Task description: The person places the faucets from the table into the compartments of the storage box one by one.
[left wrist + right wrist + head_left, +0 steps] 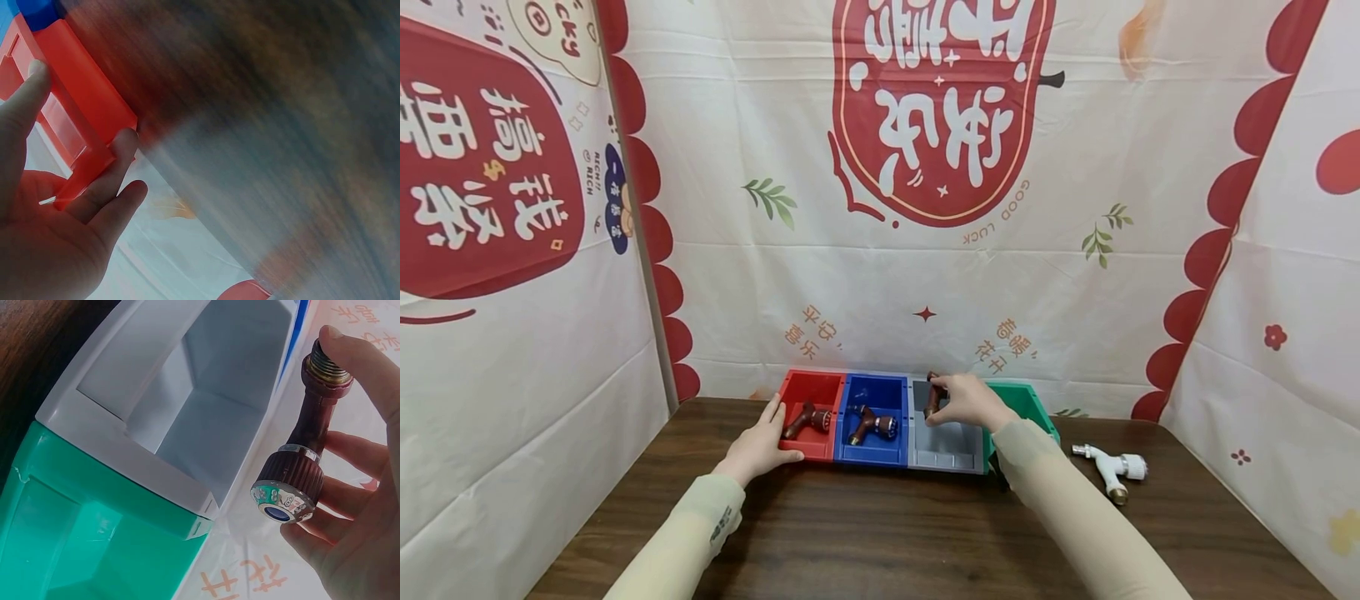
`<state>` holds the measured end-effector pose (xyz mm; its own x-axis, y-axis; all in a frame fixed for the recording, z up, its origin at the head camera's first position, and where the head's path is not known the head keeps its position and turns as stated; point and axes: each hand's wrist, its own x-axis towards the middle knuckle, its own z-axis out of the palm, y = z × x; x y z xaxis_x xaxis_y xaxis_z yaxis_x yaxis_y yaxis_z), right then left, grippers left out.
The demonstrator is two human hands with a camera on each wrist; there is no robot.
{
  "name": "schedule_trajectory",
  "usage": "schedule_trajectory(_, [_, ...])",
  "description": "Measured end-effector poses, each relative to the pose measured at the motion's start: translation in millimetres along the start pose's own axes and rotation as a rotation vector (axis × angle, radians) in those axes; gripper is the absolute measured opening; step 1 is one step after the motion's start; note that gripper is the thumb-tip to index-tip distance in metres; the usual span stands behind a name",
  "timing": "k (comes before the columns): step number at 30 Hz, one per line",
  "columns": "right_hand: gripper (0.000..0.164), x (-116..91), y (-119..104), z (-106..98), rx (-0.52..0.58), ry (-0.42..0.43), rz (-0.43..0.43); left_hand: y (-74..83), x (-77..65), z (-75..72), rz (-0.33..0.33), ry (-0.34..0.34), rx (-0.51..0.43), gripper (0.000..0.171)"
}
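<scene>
1. Cloth backdrop (940, 275): it hangs just beyond the bins, so a shove from the near side might press them into it
2. Wooden table (865, 533): its smooth-looking top may let the bins slide if bumped
3. Red bin (816, 385), blue bin (880, 390), gray bin (951, 439) and green bin (1011, 395), left to right: the right sleeve (1075, 492) crosses the green bin's near right part and could snag it, skewing the row
4. Left hand (760, 443): grasping the red bin's near left corner, thumb on the rim, fingers along the left wall; uneven pressure could tip the bin
5. Right hand (970, 402): pinching the held brown tap (309, 419) at the gray bin's far left part; a loose pinch could drop it on the divider
6. White tap (1112, 468): on the table, right of the green bin; a wide elbow swing might knock it
7. Brown taps in the red bin (808, 421) and blue bin (872, 425): a jolt could roll them
8. Threaded end (325, 365): the thumb sits at its tip, so slipping there could swing the knob downward
</scene>
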<state>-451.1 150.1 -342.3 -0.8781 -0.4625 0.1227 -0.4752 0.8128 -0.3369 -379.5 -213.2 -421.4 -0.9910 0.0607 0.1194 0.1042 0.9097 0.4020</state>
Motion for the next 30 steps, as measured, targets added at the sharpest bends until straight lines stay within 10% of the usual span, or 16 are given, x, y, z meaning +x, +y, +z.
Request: schedule_trajectory(30, [0.054, 2.6, 6.8, 11.4, 0.005, -0.009, -0.009, -1.0, 0.8, 1.5, 0.007, 0.005, 0.016, 0.103])
